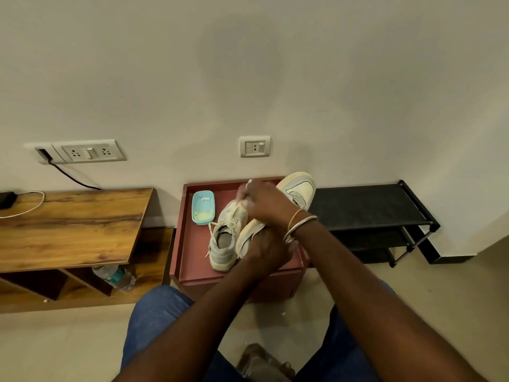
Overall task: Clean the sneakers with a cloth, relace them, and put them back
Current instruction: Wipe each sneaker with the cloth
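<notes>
Two pale, worn sneakers are at the small maroon table (192,255). One sneaker (224,238) stands on the tabletop with its laces loose. The other sneaker (298,188) is lifted and tilted, toe toward the wall. My left hand (265,252) grips its heel end from below. My right hand (264,204), with bangles at the wrist, lies curled over its upper and seems to pinch a small pale cloth (244,202) against it. The hands hide the lifted sneaker's middle.
A light blue soap dish (203,207) sits at the table's back left. A wooden desk (71,224) is on the left with a water bottle (117,277) under it. A black shoe rack (369,210) stands to the right against the wall. My knees are in front.
</notes>
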